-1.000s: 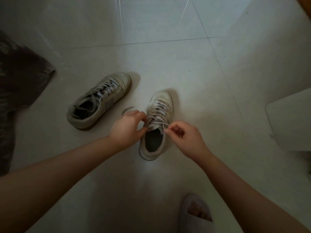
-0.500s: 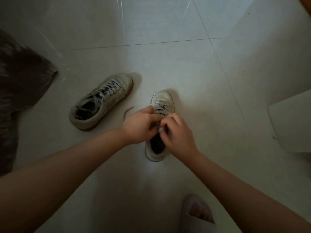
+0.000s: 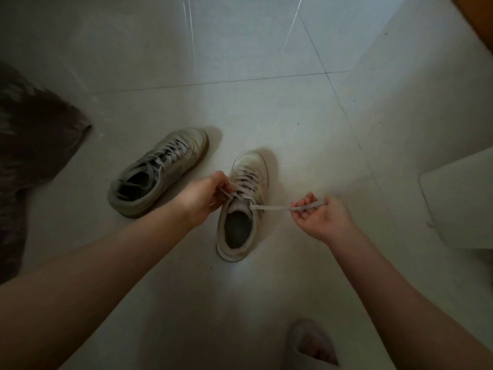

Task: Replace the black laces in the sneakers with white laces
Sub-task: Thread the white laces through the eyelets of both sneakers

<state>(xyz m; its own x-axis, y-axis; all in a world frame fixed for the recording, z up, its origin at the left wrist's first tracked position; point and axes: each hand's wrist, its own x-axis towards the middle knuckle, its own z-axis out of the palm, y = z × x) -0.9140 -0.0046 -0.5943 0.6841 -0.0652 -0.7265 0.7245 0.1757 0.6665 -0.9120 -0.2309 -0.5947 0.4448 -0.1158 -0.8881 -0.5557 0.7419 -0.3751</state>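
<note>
Tiled floor: pale glossy floor tiles (image 3: 266, 108) with thin dark grout lines crossing far and right; dim light, a brighter patch around the shoes.
Room edges: dark patterned fabric (image 3: 29, 145) at the left edge; a white flat-topped block (image 3: 458, 198) at the right edge; a brown wooden strip (image 3: 477, 20) in the far right corner.
Near edge: a pale open-toe slipper (image 3: 312, 343) with toes showing.
Left shoe: a worn grey-white sneaker (image 3: 157, 172) lies at an angle, laced, left of centre.
Centre shoe: a second worn white sneaker (image 3: 245, 206) stands toe-far, between the hands.
White lace (image 3: 272, 208): runs taut from the top right eyelet to the right.
Left hand (image 3: 202, 196): fingers curled, pinching lace at the shoe's left side.
Right hand (image 3: 317, 214): fingers curled around the lace end, well right of the shoe.
</note>
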